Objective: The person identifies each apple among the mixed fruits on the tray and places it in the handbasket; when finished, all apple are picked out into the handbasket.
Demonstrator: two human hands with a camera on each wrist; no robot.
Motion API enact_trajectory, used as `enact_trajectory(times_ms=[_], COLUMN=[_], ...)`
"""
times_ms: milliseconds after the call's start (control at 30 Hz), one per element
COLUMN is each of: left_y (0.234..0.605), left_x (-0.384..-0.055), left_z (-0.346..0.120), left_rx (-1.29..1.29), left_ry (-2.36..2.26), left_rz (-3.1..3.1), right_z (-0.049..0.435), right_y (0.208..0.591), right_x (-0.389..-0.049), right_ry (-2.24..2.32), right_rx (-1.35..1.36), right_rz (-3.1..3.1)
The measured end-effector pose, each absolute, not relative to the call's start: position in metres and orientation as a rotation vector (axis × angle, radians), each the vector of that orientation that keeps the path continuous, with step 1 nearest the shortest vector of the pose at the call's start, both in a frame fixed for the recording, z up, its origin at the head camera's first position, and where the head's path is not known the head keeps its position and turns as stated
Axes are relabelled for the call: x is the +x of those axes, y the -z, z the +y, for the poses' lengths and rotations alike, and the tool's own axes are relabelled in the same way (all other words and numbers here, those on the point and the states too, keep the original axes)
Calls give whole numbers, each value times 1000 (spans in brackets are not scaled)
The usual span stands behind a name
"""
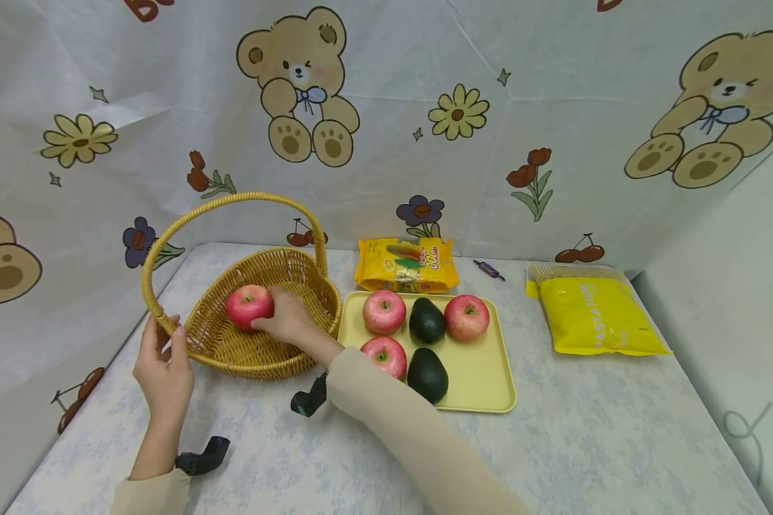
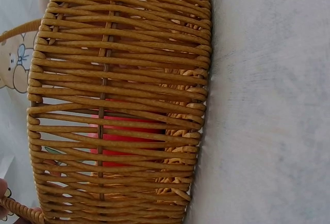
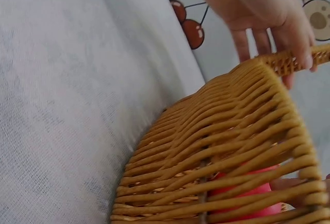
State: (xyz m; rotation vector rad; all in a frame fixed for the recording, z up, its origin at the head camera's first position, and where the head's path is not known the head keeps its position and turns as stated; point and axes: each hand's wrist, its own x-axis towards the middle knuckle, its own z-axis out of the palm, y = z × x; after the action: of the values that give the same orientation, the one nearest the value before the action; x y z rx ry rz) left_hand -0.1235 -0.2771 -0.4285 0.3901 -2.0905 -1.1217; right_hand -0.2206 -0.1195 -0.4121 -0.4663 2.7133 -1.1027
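A wicker basket (image 1: 251, 368) with a tall arched handle stands at the left of the table. At the handle's lower left end, my left hand (image 1: 167, 375) pinches the handle between thumb and fingers, as the right wrist view also shows. My right hand (image 1: 288, 318) reaches over the basket's right side and holds a red apple (image 1: 248, 306) inside it. The thumb lies at the apple's near side; the other fingers are partly hidden. Through the weave (image 2: 124, 85) in the left wrist view, the red of the apple (image 2: 129, 139) shows low inside.
Right of the basket, a pale yellow tray (image 1: 483, 390) bears several apples (image 1: 467, 317) and two avocados (image 1: 428, 375). Behind it lies a yellow snack packet (image 1: 406, 265) and a small purple-wrapped item (image 1: 489, 270). A yellow pasta bag (image 1: 599, 315) lies farther right. Printed cloth hangs behind.
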Motion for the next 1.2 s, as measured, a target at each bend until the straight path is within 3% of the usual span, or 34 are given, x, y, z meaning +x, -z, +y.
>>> enact_trajectory(times_ms=[633,900,1200], left_y=[430,429,430], left_x=[-124,-124,-125], left_z=[-277,-277,-278], left_rx=[417,414,414], left_ry=[1127,1128,1138], left_rz=[-2100,-2098,-2093], right_z=[-37,22,102], right_y=[370,362,359], right_x=[-158,-135,-133], right_ry=[1387,1474,1428], right_rx=[-866,-865,-848], right_rz=[2585,2545,2752])
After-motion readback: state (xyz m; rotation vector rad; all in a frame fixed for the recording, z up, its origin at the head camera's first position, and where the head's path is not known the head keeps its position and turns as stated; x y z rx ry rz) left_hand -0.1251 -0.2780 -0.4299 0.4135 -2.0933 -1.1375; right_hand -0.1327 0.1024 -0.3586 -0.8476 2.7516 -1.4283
